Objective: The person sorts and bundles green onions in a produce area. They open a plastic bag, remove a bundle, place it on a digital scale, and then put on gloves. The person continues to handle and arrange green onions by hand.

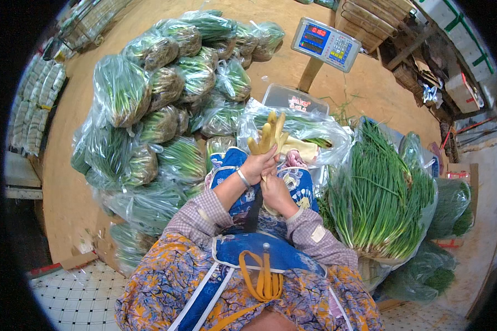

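A yellowish rubber glove (pixel 269 134) stands upright between my hands, its fingers pointing away from me. My left hand (pixel 257 164) wraps around the glove's lower part, and a metal bracelet (pixel 243 177) is on that wrist. Just beside it, my right hand (pixel 276 192) pinches the glove's cuff, which is partly hidden by my fingers. Beyond the hands, an open clear plastic bag (pixel 335 142) with some green onions lies on the platform of a digital scale (pixel 326 44). Another pale glove (pixel 300 149) rests on that bag.
Many clear bags of green onions (pixel 122 91) are piled at the left. A large open bundle of green onions (pixel 377 190) stands close on the right, with more bagged greens (pixel 451 207) past it. Cardboard boxes (pixel 368 20) and a wire rack (pixel 87 25) stand farther back.
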### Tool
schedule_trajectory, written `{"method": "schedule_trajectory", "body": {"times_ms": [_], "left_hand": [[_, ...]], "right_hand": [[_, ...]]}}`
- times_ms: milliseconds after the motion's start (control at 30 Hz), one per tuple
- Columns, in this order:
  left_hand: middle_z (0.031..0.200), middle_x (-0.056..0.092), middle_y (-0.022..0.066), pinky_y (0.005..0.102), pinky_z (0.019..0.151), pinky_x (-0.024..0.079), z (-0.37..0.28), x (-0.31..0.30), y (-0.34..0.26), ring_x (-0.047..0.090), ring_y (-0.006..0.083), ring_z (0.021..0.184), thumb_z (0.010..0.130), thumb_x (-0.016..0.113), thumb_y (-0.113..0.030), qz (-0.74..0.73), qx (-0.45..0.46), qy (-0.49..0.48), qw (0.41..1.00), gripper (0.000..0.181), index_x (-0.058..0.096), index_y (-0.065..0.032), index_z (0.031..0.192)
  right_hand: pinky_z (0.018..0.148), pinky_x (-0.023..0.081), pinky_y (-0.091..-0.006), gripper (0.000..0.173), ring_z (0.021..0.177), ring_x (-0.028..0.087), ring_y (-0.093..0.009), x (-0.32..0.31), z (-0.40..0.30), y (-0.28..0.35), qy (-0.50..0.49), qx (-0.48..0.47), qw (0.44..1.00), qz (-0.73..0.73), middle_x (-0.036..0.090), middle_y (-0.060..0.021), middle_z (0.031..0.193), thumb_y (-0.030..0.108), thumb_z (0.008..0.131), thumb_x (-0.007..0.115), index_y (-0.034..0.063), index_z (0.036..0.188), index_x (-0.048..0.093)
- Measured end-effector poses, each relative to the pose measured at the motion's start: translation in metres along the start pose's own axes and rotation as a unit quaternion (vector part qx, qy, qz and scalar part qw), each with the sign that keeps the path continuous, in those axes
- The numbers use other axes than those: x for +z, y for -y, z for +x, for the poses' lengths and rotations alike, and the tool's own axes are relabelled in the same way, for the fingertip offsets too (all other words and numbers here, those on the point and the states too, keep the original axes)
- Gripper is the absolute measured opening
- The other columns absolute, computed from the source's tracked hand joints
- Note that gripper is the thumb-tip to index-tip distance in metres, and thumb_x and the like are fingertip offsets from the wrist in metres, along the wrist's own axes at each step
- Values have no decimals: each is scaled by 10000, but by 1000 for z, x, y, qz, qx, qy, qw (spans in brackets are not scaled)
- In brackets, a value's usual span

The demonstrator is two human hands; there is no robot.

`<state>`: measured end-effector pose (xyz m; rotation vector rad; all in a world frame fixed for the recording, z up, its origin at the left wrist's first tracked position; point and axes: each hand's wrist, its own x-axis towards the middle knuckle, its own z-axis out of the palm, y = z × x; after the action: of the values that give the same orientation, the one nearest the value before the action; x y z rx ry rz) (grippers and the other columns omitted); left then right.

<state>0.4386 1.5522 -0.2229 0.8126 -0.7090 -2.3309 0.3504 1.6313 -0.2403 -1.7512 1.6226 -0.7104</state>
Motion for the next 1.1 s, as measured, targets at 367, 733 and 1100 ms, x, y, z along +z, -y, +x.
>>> {"method": "schedule_trajectory", "body": {"times_ms": [367, 733, 1100], "left_hand": [[500, 331, -77, 190, 432, 279, -1, -19, -30, 295, 42, 402, 902, 490, -240, -64, -89, 11, 994, 196, 510, -48, 867], [1054, 499, 197, 362, 781, 465, -68, -71, -89, 535, 327, 936, 644, 740, -354, 797, 176, -153, 557, 540, 577, 11, 1007], [840, 561, 46, 288, 680, 441, -12, -16, -30, 551, 163, 768, 783, 620, -187, 569, 126, -4, 813, 277, 585, -60, 1027]], "right_hand": [[614, 448, -468, 281, 709, 571, -401, -6, 0, 0, 62, -8, 995, 79, 576, -249, 784, 270, 852, 474, -9, 867, 492], [724, 473, -378, 390, 786, 612, -327, -44, 73, -234, -156, 321, 932, -59, 630, -197, 877, 292, 682, 655, -24, 901, 589], [631, 427, -417, 162, 704, 564, -336, -88, 91, -57, -117, 118, 981, 95, 588, -181, 742, 170, 766, 551, 10, 787, 569]]}}
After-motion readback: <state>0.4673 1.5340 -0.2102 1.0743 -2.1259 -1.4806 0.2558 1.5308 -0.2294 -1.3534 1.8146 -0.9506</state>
